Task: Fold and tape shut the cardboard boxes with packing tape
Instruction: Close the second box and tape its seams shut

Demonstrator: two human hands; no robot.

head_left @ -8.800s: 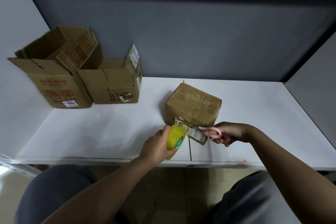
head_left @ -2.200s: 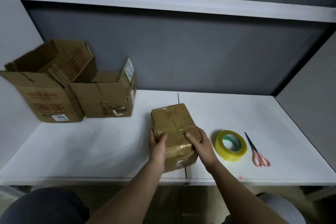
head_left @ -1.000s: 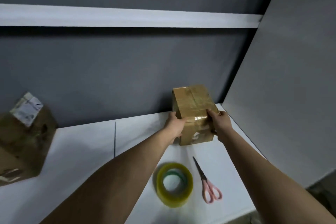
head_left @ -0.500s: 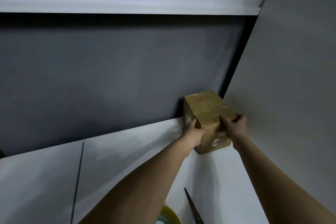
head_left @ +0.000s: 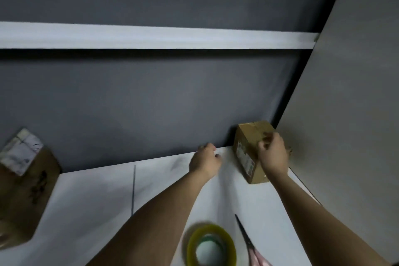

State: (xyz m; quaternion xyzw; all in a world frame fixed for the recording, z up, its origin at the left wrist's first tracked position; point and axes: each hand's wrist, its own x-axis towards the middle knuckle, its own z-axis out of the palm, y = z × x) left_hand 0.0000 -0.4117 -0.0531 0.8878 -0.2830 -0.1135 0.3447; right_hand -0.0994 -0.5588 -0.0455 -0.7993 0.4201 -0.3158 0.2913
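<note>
The right hand (head_left: 272, 154) curls over the near top edge of the small taped box (head_left: 248, 149), gripping it; the left hand (head_left: 205, 163), at its nine o'clock, hangs loosely curled and holds nothing. The box sits in the shelf's (head_left: 86, 201) far right corner, at two o'clock. It looks light and stiff, its glossy tape likely slippery, so opposite bare cardboard sides seem the best hold. Brown, seams taped, a label on its left face.

Both forearms are bare to the frame's edge, no sleeve showing; left hand (head_left: 205, 161) and right hand (head_left: 273, 153) wear no gloves
</note>
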